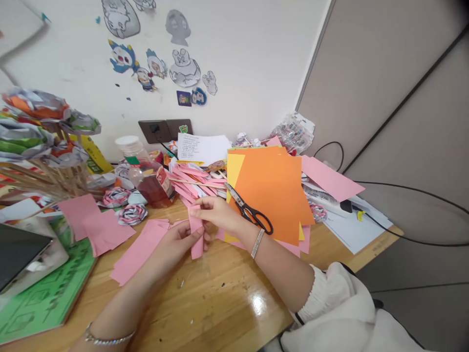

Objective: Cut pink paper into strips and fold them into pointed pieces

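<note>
A narrow pink paper strip (197,225) is held upright above the wooden table, between both hands. My left hand (183,238) pinches its lower part, thumb in front and fingers behind. My right hand (212,211) grips the strip near its top end. Flat pink paper pieces (141,249) lie on the table by my left forearm. Behind my hands is a heap of folded pink strips (186,178). Black-handled scissors (252,212) rest on orange paper sheets (278,190), just beyond my right wrist.
A jar with reddish liquid (150,178) stands at the back left. Paper flowers on sticks (47,132) are farther left, above a green booklet (69,283). Black cables (388,230) cross the right table edge. More pink cut pieces (95,225) lie left.
</note>
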The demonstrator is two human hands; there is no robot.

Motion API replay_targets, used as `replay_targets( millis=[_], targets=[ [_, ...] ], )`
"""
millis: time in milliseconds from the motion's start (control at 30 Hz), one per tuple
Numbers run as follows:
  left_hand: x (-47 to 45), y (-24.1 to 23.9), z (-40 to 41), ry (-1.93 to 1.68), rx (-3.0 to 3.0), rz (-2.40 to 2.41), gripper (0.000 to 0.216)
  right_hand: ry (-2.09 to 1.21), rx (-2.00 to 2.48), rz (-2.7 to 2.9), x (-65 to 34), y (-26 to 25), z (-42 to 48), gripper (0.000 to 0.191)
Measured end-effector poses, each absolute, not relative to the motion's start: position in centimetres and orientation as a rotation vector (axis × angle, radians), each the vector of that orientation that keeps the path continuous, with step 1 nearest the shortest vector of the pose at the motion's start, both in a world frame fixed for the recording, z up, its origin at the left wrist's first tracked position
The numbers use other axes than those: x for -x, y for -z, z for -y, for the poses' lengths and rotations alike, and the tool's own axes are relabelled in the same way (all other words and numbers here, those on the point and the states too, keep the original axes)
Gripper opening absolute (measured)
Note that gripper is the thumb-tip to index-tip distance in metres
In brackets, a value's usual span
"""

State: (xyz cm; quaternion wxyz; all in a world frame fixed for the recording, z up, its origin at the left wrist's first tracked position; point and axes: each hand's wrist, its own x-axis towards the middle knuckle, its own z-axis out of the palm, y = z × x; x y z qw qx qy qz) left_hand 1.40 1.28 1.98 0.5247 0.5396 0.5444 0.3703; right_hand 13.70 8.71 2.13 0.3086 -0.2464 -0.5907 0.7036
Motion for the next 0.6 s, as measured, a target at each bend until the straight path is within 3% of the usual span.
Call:
replay_targets(
  millis=[233,400,600],
  targets=[
    [-1.8,-3.3,-0.9,-0.915,-1.256,-1.377,0.040,-1.894,0.627,1.538,-13.5,-2.4,-8.3,0.017],
    [-1.3,-3.3,-1.1,-1.097,-1.459,-1.718,0.033,-1.542,0.762,1.568,-12.8,-2.0,-8.4,0.008],
    [-1.1,-4.7,-0.4,-1.205,-1.578,-1.807,0.026,-1.490,0.772,1.593,-12.6,-1.5,-8.5,0.008]
  ],
)
